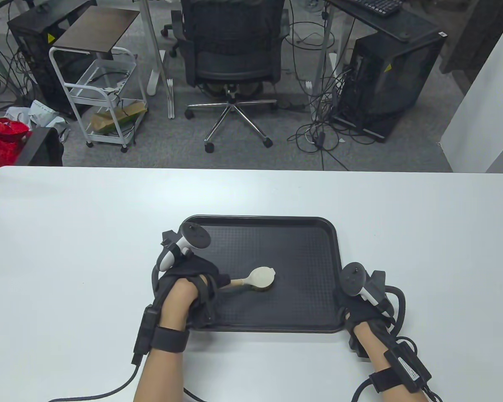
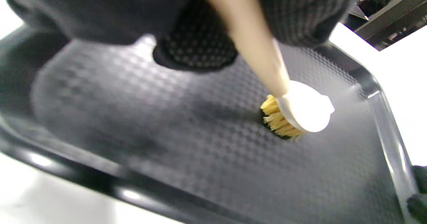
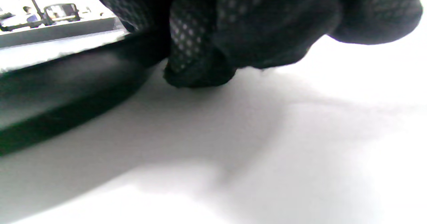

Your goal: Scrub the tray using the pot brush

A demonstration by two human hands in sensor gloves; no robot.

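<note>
A black textured tray (image 1: 302,234) lies on the white table in the table view. My left hand (image 1: 201,280) grips the wooden handle of a pot brush (image 1: 260,278). Its white head and yellow bristles press on the tray floor near the middle. In the left wrist view the brush (image 2: 300,112) stands bristles down on the tray (image 2: 166,144). My right hand (image 1: 354,312) rests at the tray's near right corner and holds its rim. In the right wrist view its gloved fingers (image 3: 200,70) touch the table beside the tray edge (image 3: 66,94).
The white table (image 1: 67,234) spreads wide on both sides of the tray. Beyond its far edge stand an office chair (image 1: 232,63), a white cart (image 1: 98,83) and computer towers on the floor.
</note>
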